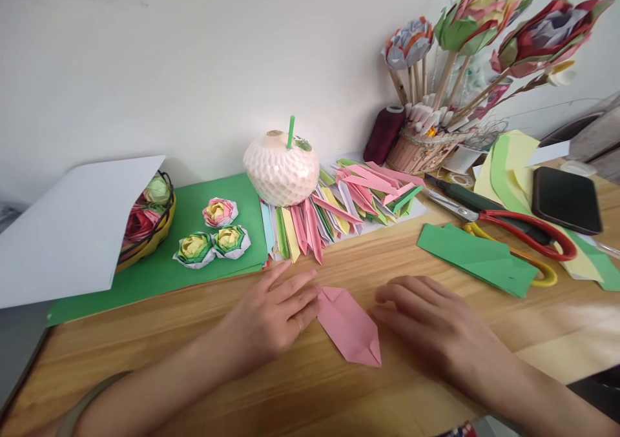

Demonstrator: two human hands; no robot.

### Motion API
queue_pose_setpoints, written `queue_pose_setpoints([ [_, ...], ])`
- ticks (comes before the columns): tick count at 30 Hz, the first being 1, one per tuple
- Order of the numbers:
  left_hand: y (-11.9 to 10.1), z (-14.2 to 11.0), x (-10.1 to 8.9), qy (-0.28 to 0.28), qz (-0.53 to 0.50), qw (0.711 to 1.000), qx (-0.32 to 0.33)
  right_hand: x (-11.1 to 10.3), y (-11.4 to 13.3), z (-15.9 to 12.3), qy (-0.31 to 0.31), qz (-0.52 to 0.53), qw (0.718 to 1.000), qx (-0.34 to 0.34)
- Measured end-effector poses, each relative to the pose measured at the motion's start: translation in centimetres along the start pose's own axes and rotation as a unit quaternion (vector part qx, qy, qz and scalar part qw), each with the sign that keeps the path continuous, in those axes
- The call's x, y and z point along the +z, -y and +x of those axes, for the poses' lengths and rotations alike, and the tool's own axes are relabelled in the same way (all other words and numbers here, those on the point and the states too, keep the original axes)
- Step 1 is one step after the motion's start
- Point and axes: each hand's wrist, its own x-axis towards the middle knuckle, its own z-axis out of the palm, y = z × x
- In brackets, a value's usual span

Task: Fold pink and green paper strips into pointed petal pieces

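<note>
A pink sheet of paper (349, 326) with folded corners lies on the wooden table between my hands. My left hand (278, 311) is open, its fingers spread, with the lower fingers touching the paper's upper left edge. To the right of the paper, my right hand (426, 317) rests low over the table with loosely bent fingers and nothing visible in them. It is slightly blurred, and its fingertips are close to the paper's right edge. Behind the paper lies a pile of folded paper strips (351, 198) in pink, green, yellow and white.
Three paper flowers (220, 212) sit on green sheets (155, 292) beside a basket (169, 221) partly covered by white paper (72, 230). A white textured coconut-shaped object (283, 172) stands at the back. Right are green strips (475, 256), red-handled scissors (523, 221), a phone (566, 199) and a flower pot (419, 150).
</note>
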Motion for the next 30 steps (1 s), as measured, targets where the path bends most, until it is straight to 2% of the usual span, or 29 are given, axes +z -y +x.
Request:
queue_pose_setpoints([
  [3, -0.8, -0.2, 0.2, -0.051, 0.038, 0.998, -0.013, -0.2, 0.2, -1.3, -0.067, -0.001, 0.996, 0.05],
  [6, -1.5, -0.3, 0.3, -0.067, 0.058, 0.996, -0.016, 0.4, 0.8, -1.3, -0.052, 0.001, 0.998, 0.043],
  [10, -1.7, 0.1, 0.1, -0.074, 0.035, 0.996, -0.017, 1.3, 1.0, -0.2, -0.032, 0.016, 0.999, 0.018],
  [18, -1.4, 0.7, -0.1, -0.053, 0.023, 0.998, -0.006, 1.2, -0.9, 1.5, -0.034, 0.085, 0.995, 0.033],
  [23, -1.4, 1.0, 0.0, -0.047, 0.03, 0.998, -0.018, 0.9, -2.1, 2.4, 0.003, 0.129, 0.991, 0.019],
  [27, -1.6, 1.6, 0.0, -0.039, -0.001, 0.996, -0.086, 1.3, -2.5, 2.3, -0.023, 0.112, 0.993, -0.017],
  [30, -1.8, 1.7, 0.1, -0.04, 0.001, 0.997, -0.073, 1.5, -2.8, 2.0, -0.045, 0.109, 0.992, -0.05],
])
